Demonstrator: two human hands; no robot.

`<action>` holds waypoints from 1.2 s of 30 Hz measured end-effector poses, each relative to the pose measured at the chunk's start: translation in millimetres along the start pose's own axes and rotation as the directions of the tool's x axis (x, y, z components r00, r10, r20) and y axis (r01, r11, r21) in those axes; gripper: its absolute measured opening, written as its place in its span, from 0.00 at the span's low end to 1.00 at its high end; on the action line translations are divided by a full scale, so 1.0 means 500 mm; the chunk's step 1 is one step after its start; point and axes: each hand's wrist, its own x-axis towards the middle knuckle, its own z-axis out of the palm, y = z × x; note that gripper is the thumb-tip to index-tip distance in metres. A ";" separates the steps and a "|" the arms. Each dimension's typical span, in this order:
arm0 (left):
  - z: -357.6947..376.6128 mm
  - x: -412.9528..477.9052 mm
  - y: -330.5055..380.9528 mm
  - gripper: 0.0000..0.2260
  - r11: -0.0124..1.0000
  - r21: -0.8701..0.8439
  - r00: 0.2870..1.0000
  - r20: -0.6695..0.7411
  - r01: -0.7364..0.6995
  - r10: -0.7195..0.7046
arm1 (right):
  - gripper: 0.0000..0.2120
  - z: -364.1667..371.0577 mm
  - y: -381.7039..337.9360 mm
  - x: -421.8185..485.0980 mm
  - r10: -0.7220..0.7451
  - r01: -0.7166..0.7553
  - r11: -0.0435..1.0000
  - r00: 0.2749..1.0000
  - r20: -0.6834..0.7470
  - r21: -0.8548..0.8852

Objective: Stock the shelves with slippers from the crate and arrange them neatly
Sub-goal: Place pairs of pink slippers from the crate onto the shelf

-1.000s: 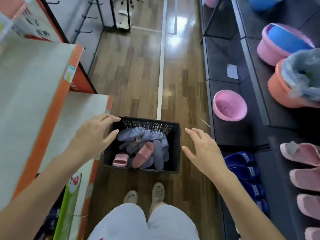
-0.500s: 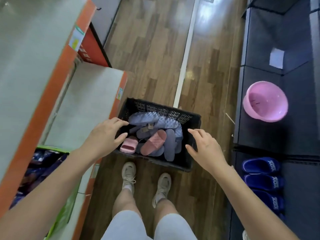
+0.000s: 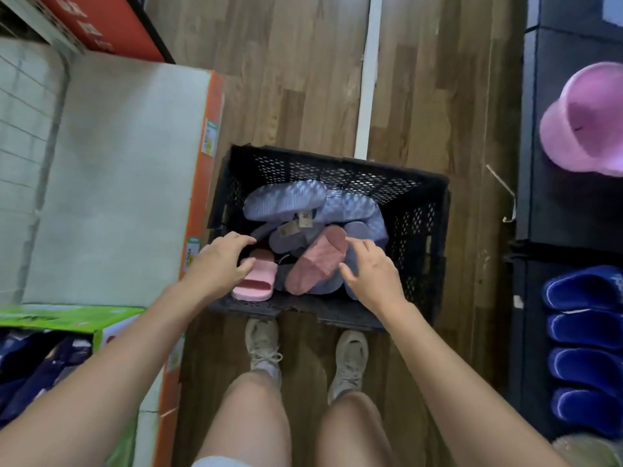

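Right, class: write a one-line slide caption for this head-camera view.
Left hand and right hand open above a black crate of lilac slippers and pink slippers, blue slippers shelved nearby.

Black lattice-holed crate (image 3: 337,170) holds ribbed lilac slippers (image 3: 286,197), one dusty-rose slipper (image 3: 317,264), one pale pink slipper (image 3: 256,283). Royal blue slippers (image 3: 586,332) at four o'clock; pink basin (image 3: 586,123) at two.
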 end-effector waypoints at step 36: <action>0.345 0.202 -0.198 0.19 0.524 -0.639 0.799 0.259 0.563 -0.544 | 0.20 0.336 0.178 0.219 0.378 -0.438 0.841 0.896 0.234 0.317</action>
